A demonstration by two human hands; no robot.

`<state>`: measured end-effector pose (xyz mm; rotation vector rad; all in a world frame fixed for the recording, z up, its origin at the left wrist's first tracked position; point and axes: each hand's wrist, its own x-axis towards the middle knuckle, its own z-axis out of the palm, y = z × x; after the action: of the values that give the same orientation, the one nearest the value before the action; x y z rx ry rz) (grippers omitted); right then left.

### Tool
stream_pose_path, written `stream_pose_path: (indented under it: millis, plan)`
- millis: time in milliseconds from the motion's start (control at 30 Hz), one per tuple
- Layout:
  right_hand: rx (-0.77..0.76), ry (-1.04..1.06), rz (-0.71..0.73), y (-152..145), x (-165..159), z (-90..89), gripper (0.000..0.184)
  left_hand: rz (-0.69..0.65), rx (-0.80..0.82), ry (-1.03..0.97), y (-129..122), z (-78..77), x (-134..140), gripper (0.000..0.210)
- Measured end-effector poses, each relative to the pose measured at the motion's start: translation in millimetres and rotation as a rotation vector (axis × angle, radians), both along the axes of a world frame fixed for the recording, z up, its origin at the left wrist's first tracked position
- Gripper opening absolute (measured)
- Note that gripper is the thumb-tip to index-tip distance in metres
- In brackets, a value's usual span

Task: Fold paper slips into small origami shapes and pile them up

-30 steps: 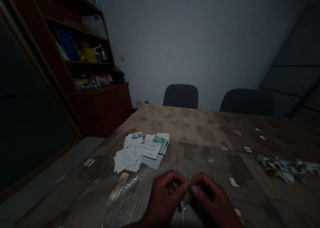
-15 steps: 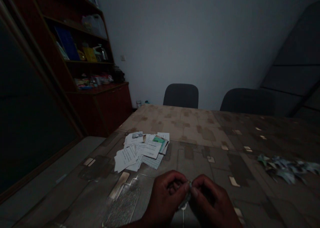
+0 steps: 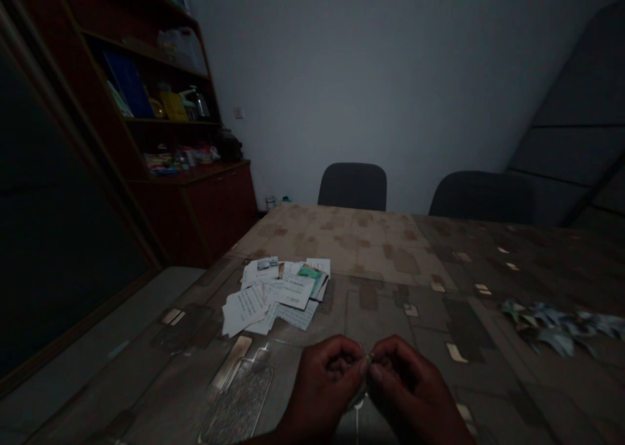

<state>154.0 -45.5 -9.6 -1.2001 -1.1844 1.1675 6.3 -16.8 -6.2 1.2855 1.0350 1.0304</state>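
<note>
Pinching a small piece (image 3: 370,356) between thumbs and forefingers, the left hand (image 3: 325,380) and the right hand (image 3: 415,386) are close together at the near part of the patterned table (image 3: 371,250); the piece is mostly hidden, and its material cannot be confirmed. Overlapping printed papers (image 3: 293,294) lie ahead and to the left, while pale folded or crumpled pieces (image 3: 561,331), indistinct in outline, lie clustered well apart to the right.
</note>
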Motion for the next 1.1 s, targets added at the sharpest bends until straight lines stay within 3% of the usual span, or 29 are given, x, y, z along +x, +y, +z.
stream_pose_path:
  millis: [267,600,767,1100]
  plan:
    - [0.033,-0.159,0.064,4.6,10.5,-4.9,0.022,-0.026,-0.025,-0.004,-0.9,-1.3,-0.1,0.015]
    - [0.010,-0.165,-0.018,4.1,4.0,9.5,0.021,-0.074,-0.066,0.016,-2.2,-3.5,2.3,0.016]
    - [-0.001,-0.169,0.034,5.6,6.8,11.1,0.023,-0.063,-0.068,0.031,-3.5,-3.2,4.7,0.010]
    - [0.023,-0.210,0.082,5.8,9.3,4.4,0.026,-0.078,-0.054,-0.026,-3.0,-5.5,1.5,0.029]
